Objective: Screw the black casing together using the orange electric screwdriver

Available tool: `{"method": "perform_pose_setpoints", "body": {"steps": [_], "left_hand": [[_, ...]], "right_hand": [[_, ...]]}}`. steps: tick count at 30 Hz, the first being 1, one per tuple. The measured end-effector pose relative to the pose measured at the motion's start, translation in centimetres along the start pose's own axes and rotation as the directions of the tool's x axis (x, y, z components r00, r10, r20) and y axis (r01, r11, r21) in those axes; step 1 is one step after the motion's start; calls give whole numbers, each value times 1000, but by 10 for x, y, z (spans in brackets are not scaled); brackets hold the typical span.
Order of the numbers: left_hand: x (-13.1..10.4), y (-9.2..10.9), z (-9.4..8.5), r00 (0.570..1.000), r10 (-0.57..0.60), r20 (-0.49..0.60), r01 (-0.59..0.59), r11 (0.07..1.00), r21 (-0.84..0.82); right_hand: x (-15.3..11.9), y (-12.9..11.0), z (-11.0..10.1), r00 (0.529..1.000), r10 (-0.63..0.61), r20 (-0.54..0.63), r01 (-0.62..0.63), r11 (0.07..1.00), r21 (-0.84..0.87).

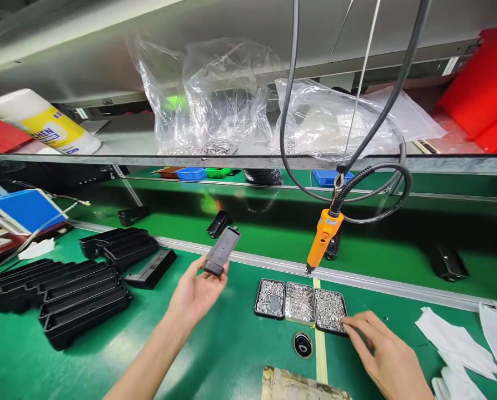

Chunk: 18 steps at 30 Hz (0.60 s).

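We see the black part [221, 251] raised above the green bench [232, 350], pinched in our left hand [196, 294]. Our right hand [384, 355], fingers loosely curled and holding nothing we can make out, touches the rightmost of 3 screw trays [301, 303]. An orange screwdriver [324, 236] hangs just behind them; stacked black housings [81, 303] lie left.

A slim, dark rectangular housing [222, 251] is held up off the green tabletop [232, 344] in the left hand [196, 291], gripped by its lower end and tilted so its upper end leans up and to the right. Beside it, three small trays heaped with shiny screws sit side by side, touching, and the fingertips of the right hand [384, 350] rest at the near edge of the rightmost tray [329, 310].
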<state>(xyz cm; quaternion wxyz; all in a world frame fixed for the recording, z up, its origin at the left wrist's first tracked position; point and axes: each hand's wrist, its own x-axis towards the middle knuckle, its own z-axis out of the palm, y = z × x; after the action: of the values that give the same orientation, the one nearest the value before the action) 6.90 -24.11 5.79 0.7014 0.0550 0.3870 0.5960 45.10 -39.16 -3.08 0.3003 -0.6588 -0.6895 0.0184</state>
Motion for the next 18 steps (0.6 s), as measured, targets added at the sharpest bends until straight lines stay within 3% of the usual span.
{"method": "perform_pose_setpoints", "body": {"steps": [4, 8, 15, 18], "left_hand": [[-36, -51, -2, 991, -110, 78, 115, 991, -67], [-48, -85, -10, 977, -140, 159, 156, 983, -94], [-50, -101, -27, 945, -138, 298, 177, 978, -107], [-49, -99, -33, 928, -137, 347, 176, 981, -83]], "right_hand": [[27, -10, 14, 984, 99, 147, -86, 992, -93], [36, -10, 19, 961, 154, 228, -125, 983, -135], [37, 4, 9, 952, 211, 224, -203, 978, -58], [22, -9, -4, 970, 179, 164, -191, 980, 60]]}}
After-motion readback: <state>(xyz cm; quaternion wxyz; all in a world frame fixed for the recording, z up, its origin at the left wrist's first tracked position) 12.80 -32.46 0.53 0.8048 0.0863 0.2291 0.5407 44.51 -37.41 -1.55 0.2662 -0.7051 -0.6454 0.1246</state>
